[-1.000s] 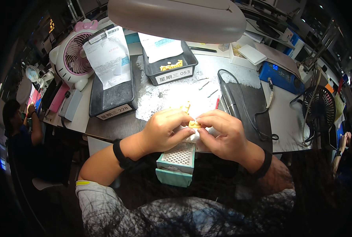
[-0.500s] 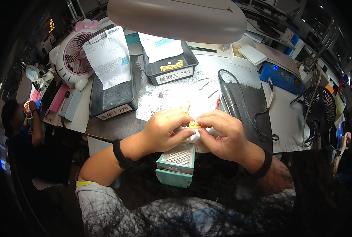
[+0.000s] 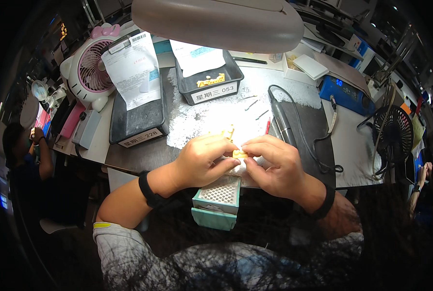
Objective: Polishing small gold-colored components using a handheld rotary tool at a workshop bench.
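Observation:
Between my two hands, under the lamp, is a small yellow dental model piece with rounded, tooth-like bumps. My left hand pinches its left side with thumb and fingertips. From the right, my right hand closes thumb and fingers on the same piece. Just behind my left fingers, another yellow model part rests on the brightly lit bench, partly hidden. Below my hands a green dust-extraction box with a perforated white top juts from the bench edge.
A large lamp head hangs over the bench. Black trays with papers stand left; the other tray holds yellow model parts. A corded handpiece, a red pen-like tool, a blue control box and a black fan lie right.
My hands stay in nearly the same place, and the yellow piece has turned slightly between the fingertips. Far left, another person's arm has shifted a little.

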